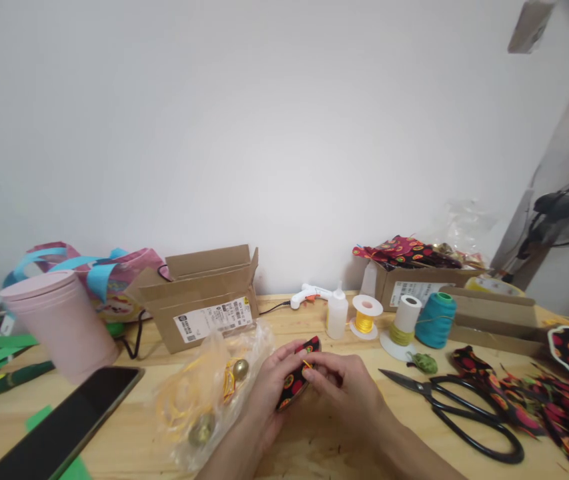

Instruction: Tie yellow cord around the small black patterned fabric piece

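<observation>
Presently gripping patterned cloth [290, 387] in the left hand [270, 381], apparently for steadiness, while pinching yellow cord [307, 365] over it with the right hand [348, 383]. Holding both centrally at the table [334, 453]. Working beside scissors [429, 389], seemingly placed for easy reach, and facing an upright bottle [337, 319] and a yellow spool [364, 323].

Left grip [270, 383] holds dark patterned fabric [293, 382] while right grip [348, 388] pinches yellow cord [307, 364].

Your hands [353, 381] held matt cloth [290, 390]; your bench [324, 443] was smooth wood, the phone [67, 427] glossy, the left box [164, 313] matt cardboard, the scissors [431, 392] dark metal.
</observation>
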### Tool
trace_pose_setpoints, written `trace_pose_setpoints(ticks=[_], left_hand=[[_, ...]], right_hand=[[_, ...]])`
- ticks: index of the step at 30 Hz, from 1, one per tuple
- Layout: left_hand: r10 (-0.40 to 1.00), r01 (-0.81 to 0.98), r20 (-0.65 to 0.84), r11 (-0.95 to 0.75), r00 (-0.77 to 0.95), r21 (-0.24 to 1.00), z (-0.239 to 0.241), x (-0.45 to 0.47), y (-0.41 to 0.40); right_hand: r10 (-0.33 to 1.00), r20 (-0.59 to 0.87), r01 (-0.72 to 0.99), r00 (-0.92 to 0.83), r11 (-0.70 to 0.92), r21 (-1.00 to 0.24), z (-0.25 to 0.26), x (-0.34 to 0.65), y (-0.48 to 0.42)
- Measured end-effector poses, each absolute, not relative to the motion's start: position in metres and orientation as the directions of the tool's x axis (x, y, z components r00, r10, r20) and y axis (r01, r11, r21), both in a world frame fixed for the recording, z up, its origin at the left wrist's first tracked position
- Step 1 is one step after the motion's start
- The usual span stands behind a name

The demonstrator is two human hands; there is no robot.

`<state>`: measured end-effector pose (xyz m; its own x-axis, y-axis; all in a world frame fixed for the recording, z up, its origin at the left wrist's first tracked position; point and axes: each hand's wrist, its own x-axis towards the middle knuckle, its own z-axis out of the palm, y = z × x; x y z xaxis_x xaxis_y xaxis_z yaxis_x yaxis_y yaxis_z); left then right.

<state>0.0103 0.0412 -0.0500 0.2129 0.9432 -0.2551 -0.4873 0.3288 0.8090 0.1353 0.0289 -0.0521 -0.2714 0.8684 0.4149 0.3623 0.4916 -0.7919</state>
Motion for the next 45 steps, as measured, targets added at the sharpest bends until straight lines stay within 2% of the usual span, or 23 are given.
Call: trace_pose_setpoints(ticks=[4, 7, 11, 14, 18, 23, 27, 33, 39, 45], left_hand=[[0.951, -0.473, -0.217, 0.299, 0.221, 0.829, -0.054, 0.009, 0.043], [0.93, -0.543, -0.265, 0.364, 0.254, 0.757, -0.053, 0.004, 0.046], [0.833, -0.696, -0.399, 0.544, 0.383, 0.469, -0.048, -0.007, 0.052], [0.785, -0.751, -0.419, 0.593, 0.457, 0.292, -0.046, -0.014, 0.056], [0.797, -0.797, -0.353, 0.574, 0.49, 0.19, -0.044, -0.016, 0.056], [0.78, -0.781, -0.209, 0.617, 0.59, 0.101, -0.04, -0.011, 0.052], [0.772, -0.758, -0.128, 0.635, 0.622, 0.147, -0.038, -0.008, 0.05], [0.749, -0.641, -0.218, 0.653, 0.625, 0.403, -0.044, 0.006, 0.045], [0.824, -0.586, -0.32, 0.56, 0.467, 0.585, -0.053, 0.016, 0.048], [0.922, -0.681, -0.293, 0.385, 0.253, 0.623, -0.056, 0.009, 0.061]], right_hand=[[0.89, 0.398, 0.307, -0.222, 0.452, -0.838, -0.051, 0.136, 0.026], [0.918, 0.383, 0.206, -0.1, 0.396, -0.895, -0.047, 0.14, 0.026], [0.902, 0.421, 0.11, 0.099, 0.41, -0.905, -0.039, 0.145, 0.026], [0.877, 0.437, -0.008, 0.199, 0.447, -0.895, -0.032, 0.145, 0.024], [0.881, 0.434, -0.069, 0.189, 0.452, -0.889, -0.031, 0.144, 0.025], [0.917, 0.393, -0.087, 0.06, 0.397, -0.913, -0.04, 0.14, 0.029], [0.909, 0.416, -0.053, -0.004, 0.415, -0.908, -0.04, 0.139, 0.029], [0.861, 0.47, 0.068, -0.194, 0.49, -0.869, -0.043, 0.137, 0.026], [0.768, 0.523, 0.131, -0.37, 0.601, -0.789, -0.045, 0.135, 0.022], [0.737, 0.547, 0.146, -0.396, 0.639, -0.755, -0.033, 0.144, 0.018]])
